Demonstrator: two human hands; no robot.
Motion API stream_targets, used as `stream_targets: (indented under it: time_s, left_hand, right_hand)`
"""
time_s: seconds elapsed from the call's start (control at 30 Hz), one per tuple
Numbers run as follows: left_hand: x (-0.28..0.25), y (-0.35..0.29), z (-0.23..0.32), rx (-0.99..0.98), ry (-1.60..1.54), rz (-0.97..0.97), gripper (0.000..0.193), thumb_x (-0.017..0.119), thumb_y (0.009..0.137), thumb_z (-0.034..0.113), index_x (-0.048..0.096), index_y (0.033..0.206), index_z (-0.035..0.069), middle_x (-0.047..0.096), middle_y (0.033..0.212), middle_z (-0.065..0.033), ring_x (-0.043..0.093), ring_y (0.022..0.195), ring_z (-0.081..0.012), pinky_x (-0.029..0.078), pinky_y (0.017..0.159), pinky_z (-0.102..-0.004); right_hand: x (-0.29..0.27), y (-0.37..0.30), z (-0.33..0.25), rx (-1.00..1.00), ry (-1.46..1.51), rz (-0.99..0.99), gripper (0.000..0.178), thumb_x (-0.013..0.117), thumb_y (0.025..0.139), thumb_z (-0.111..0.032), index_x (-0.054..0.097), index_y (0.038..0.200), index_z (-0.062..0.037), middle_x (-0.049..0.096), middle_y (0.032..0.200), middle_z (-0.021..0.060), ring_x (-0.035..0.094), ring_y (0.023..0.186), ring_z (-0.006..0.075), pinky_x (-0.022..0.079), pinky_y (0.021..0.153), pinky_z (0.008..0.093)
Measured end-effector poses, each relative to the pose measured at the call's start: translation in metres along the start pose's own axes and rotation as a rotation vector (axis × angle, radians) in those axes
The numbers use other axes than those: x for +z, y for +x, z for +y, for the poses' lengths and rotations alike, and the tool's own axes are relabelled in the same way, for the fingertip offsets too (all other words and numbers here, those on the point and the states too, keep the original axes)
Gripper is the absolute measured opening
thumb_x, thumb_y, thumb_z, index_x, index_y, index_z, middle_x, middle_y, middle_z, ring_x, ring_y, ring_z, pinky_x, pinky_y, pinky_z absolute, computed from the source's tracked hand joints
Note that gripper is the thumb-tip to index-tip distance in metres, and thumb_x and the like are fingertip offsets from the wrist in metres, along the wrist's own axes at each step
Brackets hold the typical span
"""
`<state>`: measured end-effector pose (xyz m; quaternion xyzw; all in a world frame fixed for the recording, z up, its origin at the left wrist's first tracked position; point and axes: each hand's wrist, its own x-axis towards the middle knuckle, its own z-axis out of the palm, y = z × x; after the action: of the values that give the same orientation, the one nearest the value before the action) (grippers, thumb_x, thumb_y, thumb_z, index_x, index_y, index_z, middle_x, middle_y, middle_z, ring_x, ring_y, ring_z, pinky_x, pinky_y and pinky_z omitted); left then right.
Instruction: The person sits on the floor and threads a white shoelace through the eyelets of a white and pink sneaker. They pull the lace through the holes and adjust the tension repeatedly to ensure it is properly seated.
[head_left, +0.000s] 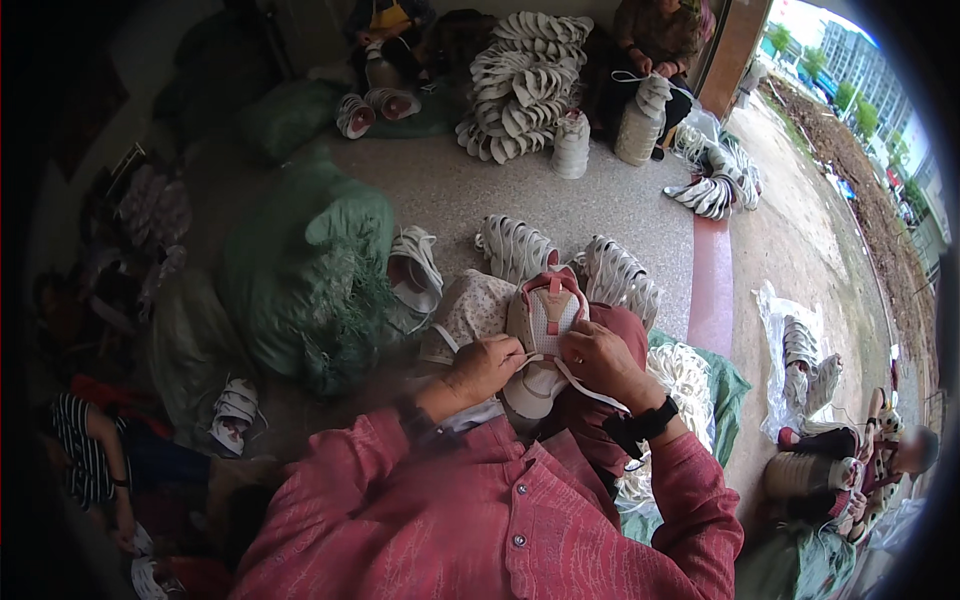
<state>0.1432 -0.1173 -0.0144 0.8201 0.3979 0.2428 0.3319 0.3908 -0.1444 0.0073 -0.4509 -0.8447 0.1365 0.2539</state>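
We're looking down past red sleeves (690,490), and the left hand (487,365) has its fingertips pinched on a lace end (533,357)! The right hand (602,352) curls its fingers in close, a white lace (595,394) trailing below; how firmly they grip, we cannot tell. Between the hands, over the lap, sits our pale shoe upper (547,318), toe toward us. Beyond it: two bundles of uppers (517,248), a bulging green sack (300,260) to the left, and farther back, a co-worker (665,35) near a tall stack (525,85).

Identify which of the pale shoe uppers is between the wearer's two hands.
The single upper over the lap, showing a reddish strip, between left hand and right hand; the stacked uppers sit apart from both.
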Motion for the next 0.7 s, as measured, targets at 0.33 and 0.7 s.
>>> stream_targets:
  time_s: [0.33, 0.7]
  left_hand:
    - [-0.002, 0.007, -0.003, -0.047, 0.001, -0.134, 0.025, 0.052, 0.092, 0.028, 0.059, 0.084, 0.005, 0.063, 0.081, -0.0146, 0.063, 0.079, -0.0366, 0.048, 0.068, -0.0450]
    - [0.022, 0.013, 0.014, 0.025, 0.287, 0.107, 0.014, 0.057, 0.087, 0.020, 0.061, 0.087, 0.007, 0.063, 0.081, -0.0162, 0.063, 0.080, -0.0403, 0.049, 0.069, -0.0494]
  right_hand:
    - [0.002, 0.002, -0.003, 0.033, 0.016, 0.008, 0.013, 0.071, 0.077, -0.013, 0.060, 0.083, -0.0082, 0.059, 0.087, 0.0110, 0.062, 0.085, 0.0318, 0.051, 0.074, 0.0413]
    - [0.008, 0.002, 0.000, 0.005, 0.029, 0.069, 0.014, 0.070, 0.075, -0.008, 0.057, 0.078, -0.0063, 0.056, 0.081, 0.0103, 0.059, 0.080, 0.0309, 0.049, 0.070, 0.0407]
